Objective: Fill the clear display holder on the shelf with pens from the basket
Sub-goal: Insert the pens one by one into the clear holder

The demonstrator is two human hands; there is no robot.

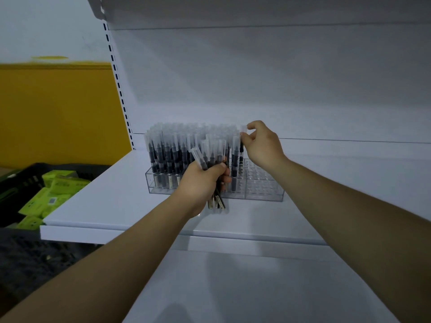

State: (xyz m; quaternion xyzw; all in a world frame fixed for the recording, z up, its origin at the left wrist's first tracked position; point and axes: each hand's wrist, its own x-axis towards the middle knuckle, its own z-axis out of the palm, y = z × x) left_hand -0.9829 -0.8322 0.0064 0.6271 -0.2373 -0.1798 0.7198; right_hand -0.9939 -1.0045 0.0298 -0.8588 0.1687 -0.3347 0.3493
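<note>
The clear display holder (264, 191) stands just behind my left hand (203, 181), which grips a bundle of pens (211, 152). My right hand (262, 146) pinches one pen (243, 129) upright in the holder.

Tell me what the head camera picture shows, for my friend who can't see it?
The right hand pinches the cap of one pen upright in a clear display holder on a white shelf, while the left hand grips a bundle of pens in front. The holder's right end is empty.
</note>
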